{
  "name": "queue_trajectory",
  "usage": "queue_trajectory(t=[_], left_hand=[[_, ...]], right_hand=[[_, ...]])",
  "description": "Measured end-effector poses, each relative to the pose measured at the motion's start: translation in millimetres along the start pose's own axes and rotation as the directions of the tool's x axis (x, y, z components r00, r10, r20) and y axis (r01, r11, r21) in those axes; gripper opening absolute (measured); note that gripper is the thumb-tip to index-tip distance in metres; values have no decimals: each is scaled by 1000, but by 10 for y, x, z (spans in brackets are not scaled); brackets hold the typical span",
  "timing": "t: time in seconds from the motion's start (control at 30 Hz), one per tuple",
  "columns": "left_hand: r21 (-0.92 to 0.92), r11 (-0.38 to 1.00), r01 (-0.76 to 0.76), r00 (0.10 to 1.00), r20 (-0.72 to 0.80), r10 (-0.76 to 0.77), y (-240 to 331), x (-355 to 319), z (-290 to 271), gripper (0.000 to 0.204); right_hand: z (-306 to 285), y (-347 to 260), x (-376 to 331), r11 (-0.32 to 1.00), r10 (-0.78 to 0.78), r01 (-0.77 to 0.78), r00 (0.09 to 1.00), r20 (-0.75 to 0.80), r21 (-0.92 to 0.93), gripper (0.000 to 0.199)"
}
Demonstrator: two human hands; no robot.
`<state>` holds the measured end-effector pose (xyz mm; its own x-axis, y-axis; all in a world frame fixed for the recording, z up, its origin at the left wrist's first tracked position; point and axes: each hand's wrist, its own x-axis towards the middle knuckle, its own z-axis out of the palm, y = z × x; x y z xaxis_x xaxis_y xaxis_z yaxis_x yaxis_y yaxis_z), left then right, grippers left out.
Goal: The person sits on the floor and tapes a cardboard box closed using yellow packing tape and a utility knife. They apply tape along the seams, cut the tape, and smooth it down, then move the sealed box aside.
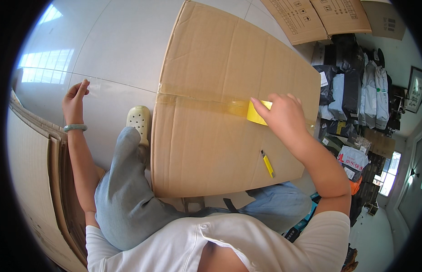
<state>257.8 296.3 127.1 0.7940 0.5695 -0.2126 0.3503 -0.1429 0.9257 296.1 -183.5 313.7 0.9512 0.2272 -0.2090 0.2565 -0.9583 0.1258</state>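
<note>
The step in hand looks like running tape along the seam of one large cardboard carton (211, 149), which lies across the floor (115, 50) in front of the seated person. The right hand (283, 113) has its fingers curled around one yellow tape roll (256, 113), set on the carton's upper face over the seam, right of centre. The left hand (76, 96) is well apart from the carton, thumb and forefinger pressed together, pinching what looks like one faint clear strip (95, 86). The next move seems to call for keeping the roll aligned with the seam and the tape flat toward the right edge. Counted: two hands, one carton, one roll, one yellow utility knife (267, 164) lying on the carton, one pale clog (139, 122) showing; the flattened cardboard sheets (34, 149) at left overlap too closely to count.
</note>
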Motion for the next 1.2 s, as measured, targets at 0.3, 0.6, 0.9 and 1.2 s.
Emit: queue_trajectory(t=[0.3, 0.6, 0.9, 1.2], left_hand=[[18, 1000, 6, 1000, -22, -6, 69, -40, 16, 34], [32, 999, -5, 999, -37, 6, 166, -104, 39, 33], [50, 999, -10, 1000, -24, 11, 197, -132, 56, 35], [98, 994, -39, 999, -33, 43, 188, -177, 55, 47]], right_hand=[[1, -184, 118, 992, 36, -20, 991, 127, -123, 46], [193, -555, 304, 911, 90, 2, 975, 203, -413, 46], [136, -806, 306, 949, 117, -74, 985, 124, -308, 49], [100, -700, -289, 919, -159, 230, 960, -232, 321, 77]])
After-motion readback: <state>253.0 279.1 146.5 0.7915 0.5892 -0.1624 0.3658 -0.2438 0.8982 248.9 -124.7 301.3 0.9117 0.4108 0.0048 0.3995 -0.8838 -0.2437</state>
